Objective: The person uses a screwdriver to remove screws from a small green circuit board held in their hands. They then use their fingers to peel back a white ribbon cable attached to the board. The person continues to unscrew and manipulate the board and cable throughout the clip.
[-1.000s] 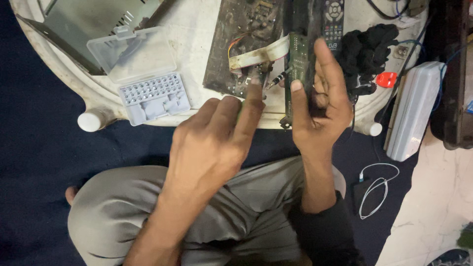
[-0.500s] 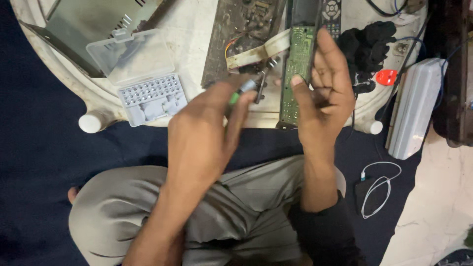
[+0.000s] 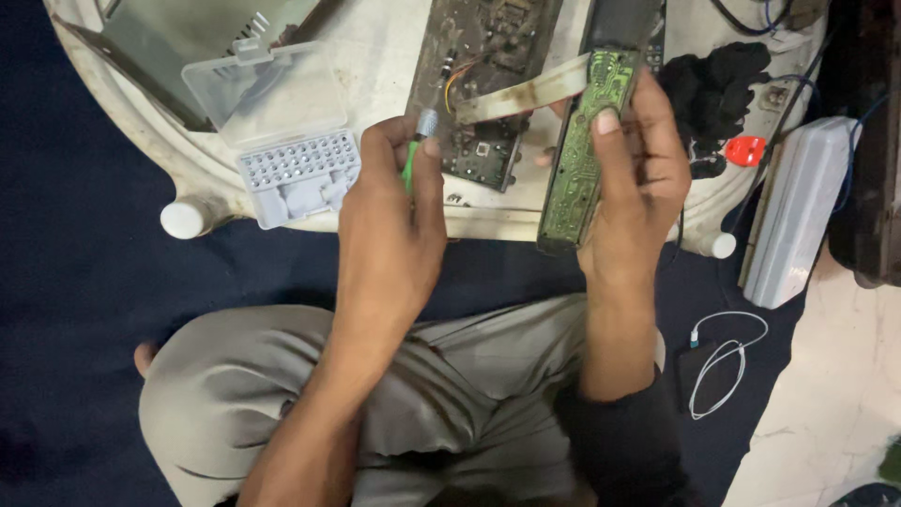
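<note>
The right hand (image 3: 624, 188) clasps the long green circuit board (image 3: 584, 150) by its edges, upright over the desk (image 3: 375, 221) rim, which suits a light, stiff, fragile part, while the left hand (image 3: 389, 230) pinches a green-handled screwdriver (image 3: 418, 145) just beside it.

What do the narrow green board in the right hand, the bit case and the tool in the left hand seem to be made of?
Board: likely fibreglass laminate, matte green, with pale traces and solder dots.
Bit case: plastic; clear glossy lid, pale grey tray.
Tool in the left hand: green handle, probably plastic, with a grey metallic-looking collar; its tip is hidden.
The right hand grips the board.
</note>
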